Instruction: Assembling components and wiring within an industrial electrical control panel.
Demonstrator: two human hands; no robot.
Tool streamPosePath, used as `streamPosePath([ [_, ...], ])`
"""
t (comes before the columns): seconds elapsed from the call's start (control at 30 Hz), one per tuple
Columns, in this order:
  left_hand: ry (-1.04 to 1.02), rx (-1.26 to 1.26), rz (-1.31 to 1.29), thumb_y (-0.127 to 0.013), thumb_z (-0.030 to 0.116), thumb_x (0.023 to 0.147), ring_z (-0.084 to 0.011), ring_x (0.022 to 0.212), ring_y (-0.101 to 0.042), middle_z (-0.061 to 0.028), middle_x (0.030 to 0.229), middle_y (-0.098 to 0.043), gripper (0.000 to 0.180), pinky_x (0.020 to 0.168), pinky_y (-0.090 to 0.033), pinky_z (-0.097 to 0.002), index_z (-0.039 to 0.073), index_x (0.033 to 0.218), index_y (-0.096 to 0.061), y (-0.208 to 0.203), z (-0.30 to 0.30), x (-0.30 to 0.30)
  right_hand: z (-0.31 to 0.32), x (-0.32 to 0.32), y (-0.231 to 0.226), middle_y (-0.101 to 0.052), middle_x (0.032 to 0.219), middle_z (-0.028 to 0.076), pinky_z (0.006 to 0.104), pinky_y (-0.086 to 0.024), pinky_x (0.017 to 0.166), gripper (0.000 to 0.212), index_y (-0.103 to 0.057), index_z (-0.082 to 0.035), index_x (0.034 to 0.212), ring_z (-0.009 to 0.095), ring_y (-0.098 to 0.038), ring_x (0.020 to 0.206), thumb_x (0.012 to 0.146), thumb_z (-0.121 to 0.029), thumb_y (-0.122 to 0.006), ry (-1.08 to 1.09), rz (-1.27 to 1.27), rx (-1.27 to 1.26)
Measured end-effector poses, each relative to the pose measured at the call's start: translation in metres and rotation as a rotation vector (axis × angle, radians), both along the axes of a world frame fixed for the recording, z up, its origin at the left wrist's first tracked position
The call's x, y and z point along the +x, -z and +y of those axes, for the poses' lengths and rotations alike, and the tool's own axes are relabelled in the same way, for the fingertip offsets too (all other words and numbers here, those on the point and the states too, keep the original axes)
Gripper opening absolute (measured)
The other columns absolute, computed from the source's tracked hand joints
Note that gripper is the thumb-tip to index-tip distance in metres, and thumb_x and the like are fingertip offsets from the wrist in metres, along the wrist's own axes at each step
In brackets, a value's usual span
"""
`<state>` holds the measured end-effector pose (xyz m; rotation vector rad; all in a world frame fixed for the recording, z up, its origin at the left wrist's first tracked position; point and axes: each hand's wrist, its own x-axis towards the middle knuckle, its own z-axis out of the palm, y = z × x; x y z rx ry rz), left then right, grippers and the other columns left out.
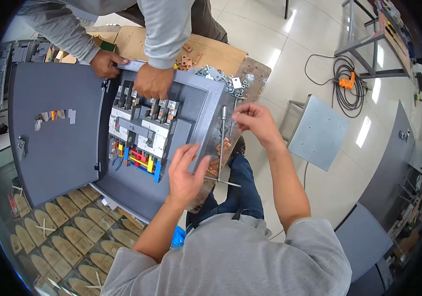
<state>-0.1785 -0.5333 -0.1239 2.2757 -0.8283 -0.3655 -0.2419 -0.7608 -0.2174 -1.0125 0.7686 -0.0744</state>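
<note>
My left hand point(186, 170) hovers over the right wall of a grey metal electrical enclosure point(211, 91), open, fingers apart and holding nothing. Past the enclosure's right edge, my right hand point(257, 123) is closed in a pinch; whatever its fingertips hold, if anything, is hidden. A long T-handle socket wrench point(222, 143) lies on the workbench near that hand. Inside the enclosure sit two circuit breakers point(151, 140), with red, yellow and blue busbars point(142, 160) below them. A co-worker's hand point(154, 81) reaches to the breakers' upper terminals, and their other hand point(106, 63) rests on the enclosure's top edge.
The grey enclosure door point(55, 133) is swung out leftward. Nuts, bolts and washers point(235, 84) lie on the workbench point(257, 71), with copper pieces point(186, 61) beside them. A metal-topped stool point(319, 133) stands to the right. Coiled black cable point(346, 91) lies on the tiled floor.
</note>
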Motion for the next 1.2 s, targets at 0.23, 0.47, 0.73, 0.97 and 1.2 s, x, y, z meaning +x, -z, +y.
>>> streamPosePath([
  [0.23, 0.043, -0.169, 0.166, -0.082, 0.008, 0.076, -0.0221, 0.091, -0.062, -0.0139, 0.113, -0.062, 0.059, 0.081, -0.053, -0.0328, -0.002, 0.128, -0.057, 0.005, -0.063, 0.013, -0.004, 0.005, -0.022, -0.068, 0.073, 0.006, 0.0268, -0.052, 0.059, 0.019, -0.069, 0.002, 0.090, 0.011, -0.064, 0.064, 0.082, -0.014, -0.076, -0.017, 0.003, -0.297],
  [0.47, 0.173, -0.018, 0.252, -0.079, 0.007, 0.079, -0.0244, 0.088, -0.064, -0.0131, 0.106, -0.063, 0.053, 0.079, -0.053, -0.0333, -0.001, 0.126, -0.057, 0.017, -0.038, -0.011, -0.040, 0.049, 0.067, -0.073, 0.087, 0.017, 0.0371, -0.055, 0.073, 0.027, -0.072, 0.000, 0.098, 0.030, -0.071, 0.078, 0.080, -0.019, -0.075, -0.319, 0.303, -0.873],
  [0.73, 0.087, 0.028, 0.349, -0.078, 0.010, 0.081, -0.0247, 0.089, -0.066, -0.0125, 0.103, -0.064, 0.048, 0.079, -0.053, -0.0330, 0.001, 0.125, -0.060, 0.010, -0.004, -0.033, -0.081, 0.160, 0.093, -0.073, 0.093, 0.018, 0.0362, -0.056, 0.081, 0.027, -0.074, -0.007, 0.103, 0.030, -0.072, 0.089, 0.080, -0.021, -0.071, -0.295, 0.112, -1.045],
  [0.97, -0.124, -0.045, 0.335, -0.078, 0.009, 0.082, -0.0178, 0.081, -0.067, -0.0102, 0.095, -0.069, 0.042, 0.076, -0.055, -0.0308, 0.000, 0.121, -0.063, -0.003, 0.028, -0.029, -0.101, 0.216, 0.160, -0.071, 0.089, 0.017, 0.0469, -0.052, 0.074, 0.020, -0.073, -0.005, 0.093, 0.033, -0.068, 0.080, 0.077, -0.017, -0.072, -0.572, 0.061, -1.432],
  [1.2, -0.654, 0.526, 0.085, -0.063, 0.014, 0.083, -0.0346, 0.093, -0.069, -0.0199, 0.101, -0.071, 0.056, 0.085, -0.055, -0.0408, 0.010, 0.139, -0.054, 0.019, 0.161, 0.113, -0.083, 0.235, 0.150, -0.072, 0.088, 0.019, 0.0422, -0.054, 0.075, 0.024, -0.077, -0.009, 0.092, 0.034, -0.071, 0.080, 0.079, -0.028, -0.071, -0.881, 0.150, -1.341],
])
